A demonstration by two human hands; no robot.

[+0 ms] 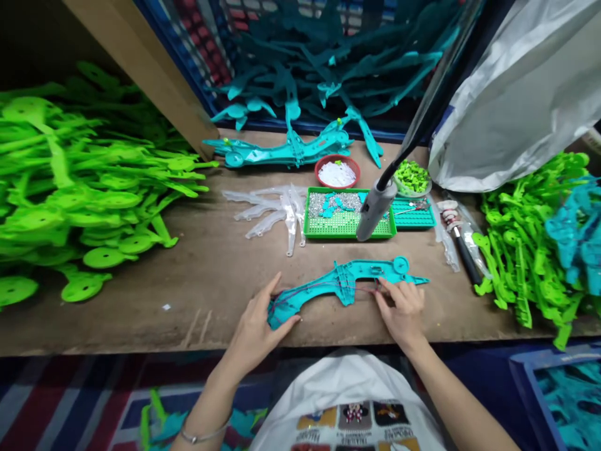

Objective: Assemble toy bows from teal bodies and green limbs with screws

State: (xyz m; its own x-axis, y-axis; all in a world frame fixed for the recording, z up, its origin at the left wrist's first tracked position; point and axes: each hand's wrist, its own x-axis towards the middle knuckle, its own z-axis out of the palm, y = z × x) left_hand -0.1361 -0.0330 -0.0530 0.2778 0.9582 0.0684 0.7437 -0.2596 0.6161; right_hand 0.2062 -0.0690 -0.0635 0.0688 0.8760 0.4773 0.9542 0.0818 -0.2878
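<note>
A curved turquoise plastic part point(323, 285) lies on the workbench in front of me, with ribs, a slotted cross-piece and a round disc at its right end. Thin dark-red string point(359, 289) runs along it from left to right. My left hand point(256, 322) grips the part's left end between thumb and fingers. At the right half, my right hand point(402, 310) pinches the string between thumb and forefinger, close below a small metal piece point(377, 271) on the part.
Green plastic parts point(103, 200) are heaped at left, more point(521, 244) at right. Behind the work stand a green tray point(350, 233) of small metal pieces, a red basket point(337, 181) and clear plastic strips point(272, 210). A grey-headed device point(375, 210) hangs over the tray.
</note>
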